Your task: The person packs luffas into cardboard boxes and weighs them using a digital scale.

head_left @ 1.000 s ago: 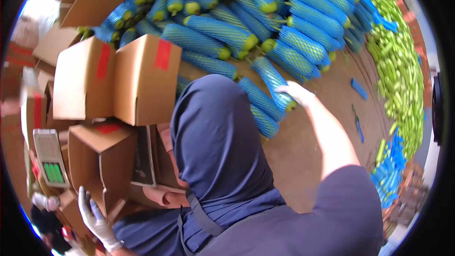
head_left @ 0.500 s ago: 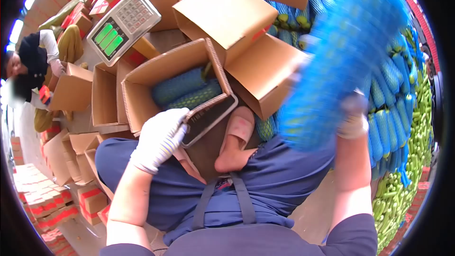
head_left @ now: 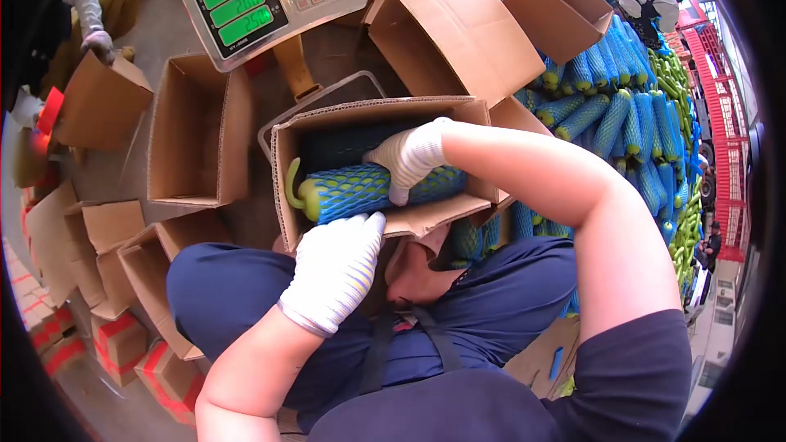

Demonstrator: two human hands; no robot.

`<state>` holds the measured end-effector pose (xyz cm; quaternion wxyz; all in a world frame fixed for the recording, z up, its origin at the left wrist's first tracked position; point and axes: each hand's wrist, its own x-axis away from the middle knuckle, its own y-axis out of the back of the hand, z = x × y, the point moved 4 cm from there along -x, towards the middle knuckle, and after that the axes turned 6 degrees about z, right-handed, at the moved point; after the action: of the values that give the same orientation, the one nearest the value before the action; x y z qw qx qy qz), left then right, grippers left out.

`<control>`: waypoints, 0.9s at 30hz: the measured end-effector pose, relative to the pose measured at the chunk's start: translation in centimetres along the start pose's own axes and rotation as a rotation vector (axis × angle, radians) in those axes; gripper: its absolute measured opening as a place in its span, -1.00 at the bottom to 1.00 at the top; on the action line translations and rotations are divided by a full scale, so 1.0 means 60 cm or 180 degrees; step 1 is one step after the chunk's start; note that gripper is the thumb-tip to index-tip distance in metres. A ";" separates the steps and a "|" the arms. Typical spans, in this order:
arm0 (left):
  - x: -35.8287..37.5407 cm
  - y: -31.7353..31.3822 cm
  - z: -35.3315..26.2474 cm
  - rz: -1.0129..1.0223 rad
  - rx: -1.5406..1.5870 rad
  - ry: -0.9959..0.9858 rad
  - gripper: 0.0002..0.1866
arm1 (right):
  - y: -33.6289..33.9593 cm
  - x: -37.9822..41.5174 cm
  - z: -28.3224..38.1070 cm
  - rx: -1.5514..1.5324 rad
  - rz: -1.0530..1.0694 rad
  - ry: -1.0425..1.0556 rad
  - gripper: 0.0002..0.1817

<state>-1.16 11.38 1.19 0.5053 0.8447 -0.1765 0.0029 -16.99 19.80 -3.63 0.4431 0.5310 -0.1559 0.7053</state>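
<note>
An open cardboard box [head_left: 281, 135] stands on the scale's platform in front of my knees. Inside lies a long green gourd [head_left: 352, 191] in a blue foam net, its stem pointing left. My right hand [head_left: 407, 160], in a white glove, reaches over the box's right side and wraps round the gourd's middle. The depth of the box behind it is in shadow. My left hand [head_left: 337, 266], also gloved, grips the near wall of the box with its fingers over the edge, close to the gourd.
A scale display [head_left: 274, 0] with lit green numbers stands beyond the box. Open cartons [head_left: 196, 131] stand left and another carton [head_left: 467, 37] behind. Blue-netted gourds [head_left: 614, 119] are piled at right. A co-worker's hand [head_left: 98, 42] is at a box at upper left.
My right hand has brought a blue-netted gourd from the upper right down into the box. My left hand stays at the box's near edge. The view has shifted.
</note>
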 end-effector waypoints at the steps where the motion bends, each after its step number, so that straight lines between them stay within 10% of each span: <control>1: -0.006 0.000 0.000 0.0030 0.0037 0.0009 -0.78 | -0.006 -0.020 -0.004 0.0235 0.0088 -0.0129 -0.04; 10: -0.024 0.020 -0.012 0.0139 0.0137 -0.0064 -0.69 | -0.043 0.021 0.032 0.1597 -0.1848 -0.0541 -0.51; 16: -0.016 0.076 -0.061 -0.0428 0.0720 -0.0190 -0.61 | -0.226 0.395 -0.114 -0.1033 -0.5148 0.0941 -0.57; 20: -0.032 0.048 -0.004 -0.0294 0.0605 -0.0017 -0.50 | -0.541 0.503 -0.318 -0.1630 -0.6225 -0.1370 -0.55; 23: -0.036 0.050 0.007 -0.0360 -0.0028 0.0094 -0.44 | -0.818 0.524 -0.455 -0.2264 -0.5112 -0.3703 -0.35; 27: -0.047 0.053 0.028 -0.0489 -0.0049 -0.0063 -0.44 | -1.081 0.491 -0.517 -0.3606 -0.3990 -0.4966 -0.20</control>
<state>-5.02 9.44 2.56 0.5087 0.8519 -0.1161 -0.0456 14.01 91.01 -5.74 0.6741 0.5320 -0.3910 -0.3311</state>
